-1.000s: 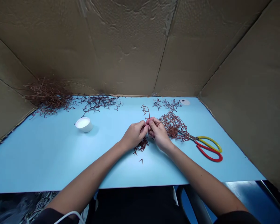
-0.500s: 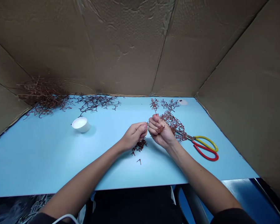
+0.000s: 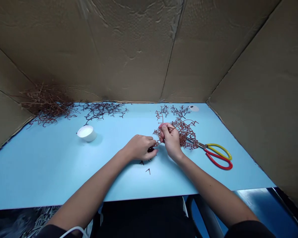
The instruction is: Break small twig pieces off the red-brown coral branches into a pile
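Observation:
My right hand [image 3: 172,140] is closed around a thin reddish-brown branched plastic sprig [image 3: 160,116] that sticks up past its fingers. My left hand [image 3: 139,148] rests low on the blue table [image 3: 52,165], fingers curled and pinching at the sprig's lower end beside the right hand; it covers most of a small heap of dark red bits [image 3: 149,154]. A single loose V-shaped bit [image 3: 148,171] lies just in front of the hands. Behind my right hand sits a tangled mound of the same brown sprigs [image 3: 186,132].
Red-and-yellow-handled scissors [image 3: 217,155] lie right of the mound. A small white cup [image 3: 86,133] stands at the left. Dark sprigs [image 3: 103,109] and a brown pile [image 3: 47,104] lie along the back left; several more sprigs [image 3: 180,110] and a white disc [image 3: 193,108] at the back. Cardboard walls [image 3: 149,49] enclose the table.
My left hand dropped onto the small heap of bits. My right hand turned and now grips a branched sprig near the mound, where earlier both hands met above the heap.

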Demonstrator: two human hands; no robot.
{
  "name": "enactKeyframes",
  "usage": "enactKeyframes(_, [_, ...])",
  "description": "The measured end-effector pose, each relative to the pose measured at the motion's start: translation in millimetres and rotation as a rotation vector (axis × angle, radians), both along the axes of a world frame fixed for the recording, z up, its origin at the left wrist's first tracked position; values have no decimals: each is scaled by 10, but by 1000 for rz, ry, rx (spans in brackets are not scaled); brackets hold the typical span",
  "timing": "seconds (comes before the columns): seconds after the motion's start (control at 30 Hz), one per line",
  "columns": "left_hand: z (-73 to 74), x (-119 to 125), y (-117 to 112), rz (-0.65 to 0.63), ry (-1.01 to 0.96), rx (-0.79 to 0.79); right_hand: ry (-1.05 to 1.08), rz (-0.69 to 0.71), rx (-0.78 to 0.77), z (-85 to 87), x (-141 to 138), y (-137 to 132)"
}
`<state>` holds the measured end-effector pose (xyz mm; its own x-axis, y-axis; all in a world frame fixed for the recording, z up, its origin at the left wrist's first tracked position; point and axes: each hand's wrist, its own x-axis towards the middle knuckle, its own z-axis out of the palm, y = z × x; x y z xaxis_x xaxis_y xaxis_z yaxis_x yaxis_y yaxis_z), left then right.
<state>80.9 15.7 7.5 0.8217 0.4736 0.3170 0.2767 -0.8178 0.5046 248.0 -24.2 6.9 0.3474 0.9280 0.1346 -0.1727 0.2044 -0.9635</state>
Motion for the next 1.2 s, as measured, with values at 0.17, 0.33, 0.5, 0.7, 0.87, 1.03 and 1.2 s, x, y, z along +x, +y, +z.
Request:
enactKeyframes(0.17, [15,11,53,-12,-97,-115,-19,30,3,24,10,-15])
enactKeyframes(0.33, [114,-35,132,47,-175,-246,23,-41,39,32,59,26])
enactKeyframes(0.5, [196,-72,134,88,-258,-380,23,-49,33,37,71,33])
enactKeyframes(0.7, [190,-94,138,59,-222,-271,-41,-25,26,71,55,-10])
enactKeyframes(0.87, [116,-17,80,83,-337,-190,-99,44,49,50,14,-19])
enactKeyframes(1.03, [-28,100,-51,194,-316,-175,-110,60,76,16,-9,-31])
enactKeyframes(1.2, [-71,147,-123,252,-393,-187,-40,104,67,19,-10,-24])
